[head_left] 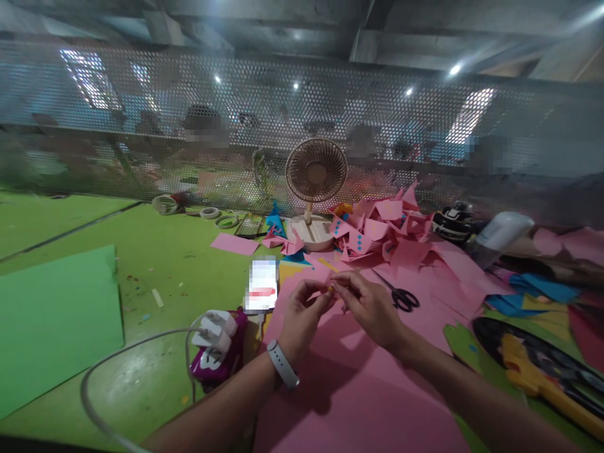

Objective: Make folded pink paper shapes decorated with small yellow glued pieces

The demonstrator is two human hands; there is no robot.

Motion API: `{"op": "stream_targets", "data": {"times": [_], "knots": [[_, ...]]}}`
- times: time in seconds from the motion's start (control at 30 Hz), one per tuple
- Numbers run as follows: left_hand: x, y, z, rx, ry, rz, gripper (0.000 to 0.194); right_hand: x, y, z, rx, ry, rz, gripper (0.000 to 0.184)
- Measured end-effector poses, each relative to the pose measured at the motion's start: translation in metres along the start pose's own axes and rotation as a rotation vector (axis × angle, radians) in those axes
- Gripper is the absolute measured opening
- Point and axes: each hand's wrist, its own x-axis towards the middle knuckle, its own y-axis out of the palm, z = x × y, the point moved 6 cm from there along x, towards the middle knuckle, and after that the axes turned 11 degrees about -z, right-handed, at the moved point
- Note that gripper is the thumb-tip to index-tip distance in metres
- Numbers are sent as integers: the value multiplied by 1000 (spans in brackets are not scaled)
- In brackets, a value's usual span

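Above a large pink sheet [358, 402], my left hand [304, 314] and my right hand [375, 308] meet with fingertips pinched together. Between them is a small piece of pink paper [323, 275], mostly hidden by the fingers. A tiny yellow speck shows at the fingertips; I cannot make out what it is. My left wrist wears a pale band [283, 365]. Black-handled scissors [404, 299] lie on the pink paper just right of my right hand. A lit phone [262, 286] lies left of my left hand.
A purple power strip [221, 371] with white plugs and a looping cable sits at left, near a green sheet [61, 327]. Behind stand a small fan [316, 171] and folded pink paper pieces [377, 229]. At right lies a yellow-handled tool [523, 371] on a black tray.
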Motion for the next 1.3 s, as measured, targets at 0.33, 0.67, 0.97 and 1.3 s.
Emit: {"op": "stream_targets", "data": {"times": [0.33,0.67,0.97,1.3], "knots": [[2,-1,3,-31,-36,-5,22,2,-9,4,-119,-110,-17,18],[2,0,1,-81,-40,-1,21,3,-16,4,-227,-137,84,19],[2,-1,4,-22,-57,-39,21,5,-10,7,-204,-167,163,19],[-1,-1,3,-63,-61,-42,22,0,-9,2,-83,-47,149,16]]}}
